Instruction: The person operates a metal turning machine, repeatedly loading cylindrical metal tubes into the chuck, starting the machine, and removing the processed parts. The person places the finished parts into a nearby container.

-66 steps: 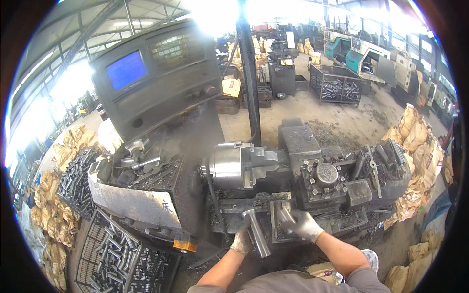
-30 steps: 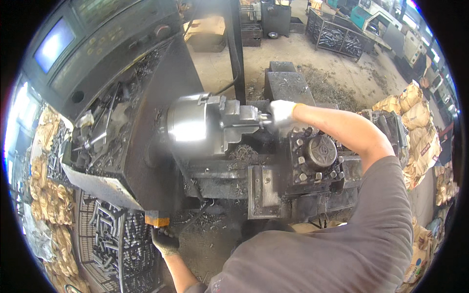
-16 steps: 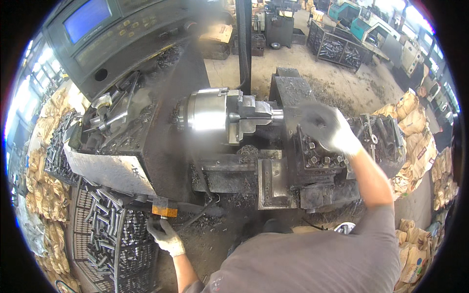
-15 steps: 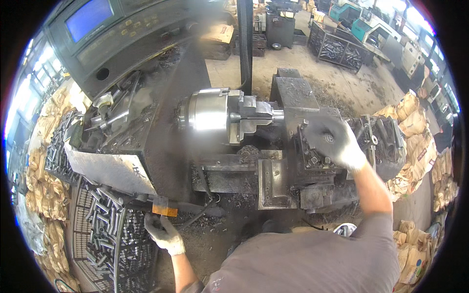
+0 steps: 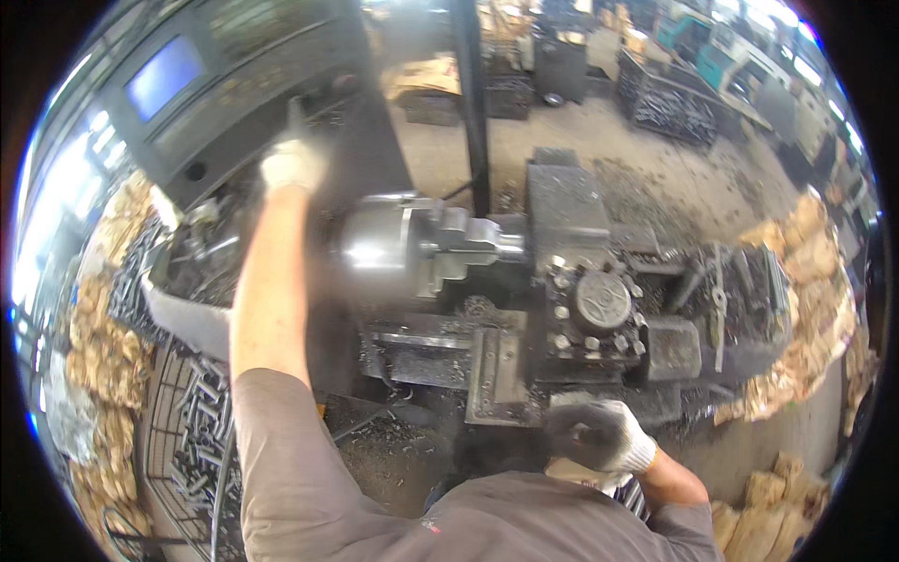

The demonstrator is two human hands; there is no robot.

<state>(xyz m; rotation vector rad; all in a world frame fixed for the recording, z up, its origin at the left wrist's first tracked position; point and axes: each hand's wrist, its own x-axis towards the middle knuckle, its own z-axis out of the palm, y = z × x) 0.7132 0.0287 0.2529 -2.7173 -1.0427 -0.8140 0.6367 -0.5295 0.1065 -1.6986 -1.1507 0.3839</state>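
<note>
My left hand point(image 5: 295, 167), in a pale work glove with dark fingers, reaches up to the lathe's control panel point(image 5: 239, 98). Motion smears its fingers, so I cannot tell whether they grip anything. Low in front of my body is my right hand point(image 5: 604, 436), gloved in white with a dark palm side. Its fingers point left above a pale object point(image 5: 573, 471) and blend into the dark background. Between the hands sits the bright lathe chuck point(image 5: 379, 245) with stepped jaws point(image 5: 459, 239). Right of it stands the round-topped tool turret point(image 5: 602, 302), ringed with bolts.
A wire bin point(image 5: 197, 436) of short metal tubes stands at the lower left. Brown sacks point(image 5: 815, 253) are stacked at the right, more point(image 5: 108, 365) at the left. A dark upright post point(image 5: 471, 112) rises behind the chuck. Metal chips lie about the machine bed.
My left hand has risen from beside the tube bin to the control panel. My right hand has left the tool turret and come down near my body. The view has shifted slightly.
</note>
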